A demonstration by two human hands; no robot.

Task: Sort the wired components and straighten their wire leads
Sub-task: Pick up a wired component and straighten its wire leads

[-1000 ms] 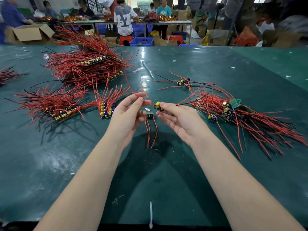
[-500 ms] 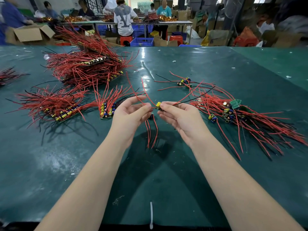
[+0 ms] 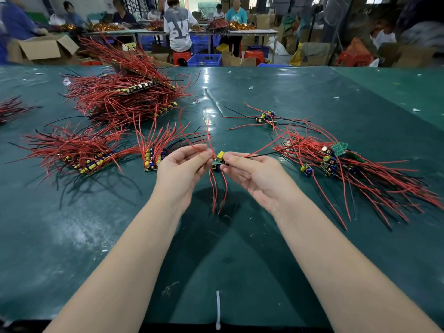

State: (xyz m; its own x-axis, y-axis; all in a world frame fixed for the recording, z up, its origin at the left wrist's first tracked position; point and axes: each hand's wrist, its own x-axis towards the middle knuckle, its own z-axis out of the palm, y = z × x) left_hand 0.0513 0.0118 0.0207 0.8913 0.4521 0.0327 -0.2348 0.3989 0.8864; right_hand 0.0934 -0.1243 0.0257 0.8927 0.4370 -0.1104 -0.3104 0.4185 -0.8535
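While held: small board (image 3: 219, 159) with a yellow part sits between both hands, above the green worktop (image 3: 240, 260).
Left hand (image 3: 182, 165): fingertips pinch red leads (image 3: 192, 143) just beside the board.
Right hand (image 3: 254, 174): fingers pinch the board's right edge and a black lead (image 3: 276, 152).
Method: likely best to steady the board, draw each lead out through the fingers.
Destination: sorted rows at left (image 3: 153, 157); loose pile at right (image 3: 336, 164).
Unclear: solder joints hidden; 2 hanging leads' ends (image 3: 217, 193) tangle.
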